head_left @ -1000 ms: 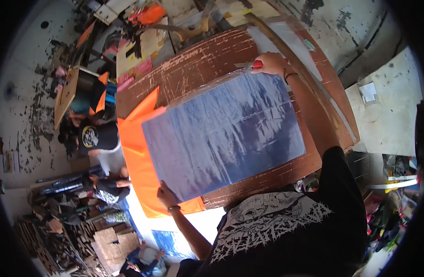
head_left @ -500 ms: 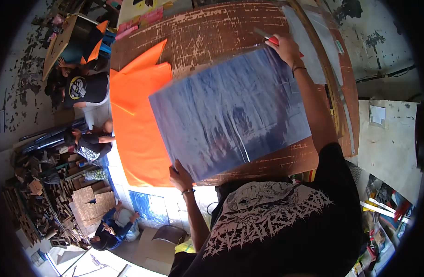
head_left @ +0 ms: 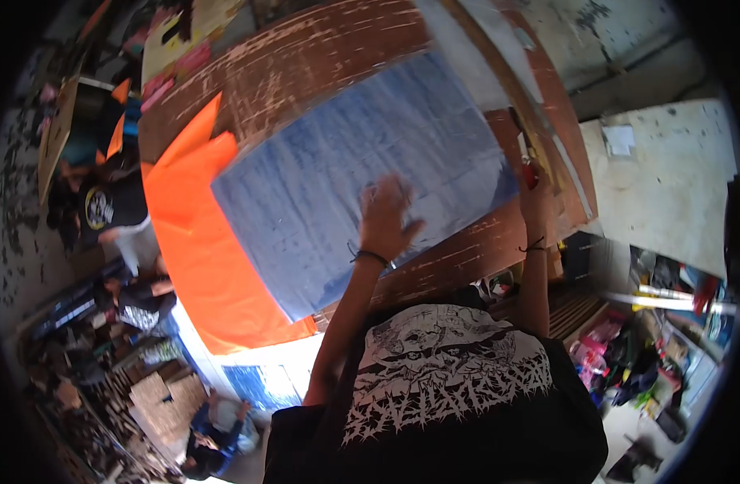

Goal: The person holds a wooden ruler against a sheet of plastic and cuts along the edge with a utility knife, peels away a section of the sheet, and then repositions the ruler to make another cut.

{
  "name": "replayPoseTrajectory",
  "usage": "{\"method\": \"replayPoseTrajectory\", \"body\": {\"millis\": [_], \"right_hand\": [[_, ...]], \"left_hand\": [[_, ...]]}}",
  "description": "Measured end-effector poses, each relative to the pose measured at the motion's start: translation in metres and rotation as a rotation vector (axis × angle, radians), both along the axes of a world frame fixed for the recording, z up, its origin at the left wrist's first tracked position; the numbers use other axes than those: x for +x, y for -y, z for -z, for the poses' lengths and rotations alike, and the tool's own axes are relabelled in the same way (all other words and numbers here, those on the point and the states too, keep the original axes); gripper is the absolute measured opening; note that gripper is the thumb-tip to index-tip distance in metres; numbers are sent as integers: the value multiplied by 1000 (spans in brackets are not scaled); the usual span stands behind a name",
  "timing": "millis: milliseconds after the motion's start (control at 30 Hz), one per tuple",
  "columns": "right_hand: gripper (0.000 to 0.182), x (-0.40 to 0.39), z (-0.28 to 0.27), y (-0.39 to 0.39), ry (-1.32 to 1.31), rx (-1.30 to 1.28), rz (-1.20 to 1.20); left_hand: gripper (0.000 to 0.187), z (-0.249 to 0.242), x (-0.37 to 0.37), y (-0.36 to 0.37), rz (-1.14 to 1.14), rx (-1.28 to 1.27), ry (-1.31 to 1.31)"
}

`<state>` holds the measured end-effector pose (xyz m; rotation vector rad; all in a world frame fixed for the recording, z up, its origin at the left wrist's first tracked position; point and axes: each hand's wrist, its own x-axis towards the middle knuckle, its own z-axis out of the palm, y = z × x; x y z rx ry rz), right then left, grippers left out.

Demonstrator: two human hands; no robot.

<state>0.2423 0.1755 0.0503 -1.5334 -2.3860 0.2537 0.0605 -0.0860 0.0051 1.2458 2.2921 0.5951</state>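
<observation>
A translucent blue-grey sheet [head_left: 305,185] lies on the brown, scratched worktable [head_left: 321,68], its left edge over bright orange material [head_left: 196,266]. My left hand [head_left: 388,216] is over the sheet's lower middle with fingers spread, slightly blurred, holding nothing. By the sheet's right corner, my right hand [head_left: 535,198] is closed around a red-handled cutter knife [head_left: 530,171], its blade pointing away from me. Dark bands circle both wrists.
A long wooden strip [head_left: 499,68] and a metal straightedge [head_left: 570,165] run along the table's right side. People sit or crouch on the left, one in a black shirt [head_left: 116,202]. Scrap wood [head_left: 104,387] is piled at lower left, clutter [head_left: 628,355] at lower right.
My left hand has left the sheet's lower-left corner and moved right over its middle, opening. My right hand has come down from the far corner with the knife. The sheet now lies flatter.
</observation>
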Motion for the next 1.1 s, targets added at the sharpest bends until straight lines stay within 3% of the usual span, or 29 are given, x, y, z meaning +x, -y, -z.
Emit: {"method": "replayPoseTrajectory", "body": {"millis": [67, 100, 133, 167, 233, 367, 533, 667, 733, 800, 900, 1000, 1100], "right_hand": [[31, 38, 29, -8, -168, -39, -85], [30, 53, 42, -10, -253, -59, -133], [30, 60, 45, -9, -238, -18, -146], [30, 69, 49, -4, -220, 17, -157], [31, 82, 57, 7, -199, -6, -107], [29, 89, 66, 7, -189, 66, -134], [27, 82, 50, -5, -211, 36, -152], [25, 90, 66, -66, -249, 159, -201], [27, 85, 58, -101, -248, 269, -307], [32, 94, 98, -152, -180, 172, -375], [40, 76, 86, -154, -132, 67, -305], [48, 60, 64, -146, -115, -53, -216], [53, 61, 87, -158, -139, -166, -196]], "left_hand": [[64, 24, 10, -18, 479, 200, 251], [60, 28, 9, -22, 403, 297, 183], [64, 32, -4, -25, 221, 254, -45], [69, 36, -20, -26, 35, 211, -269], [84, 54, -51, -34, -450, 134, -465], [90, 50, -47, -74, -213, -36, -521], [84, 49, -3, -143, 41, 104, -476], [83, 50, 23, -176, 158, 212, -421], [73, 49, 24, -180, 303, 280, -435], [67, 50, 22, -185, 508, 320, -443], [63, 45, 21, -184, 574, 308, -359], [65, 42, 28, -179, 444, 319, -272], [69, 46, 37, -171, 20, 259, -301]]}}
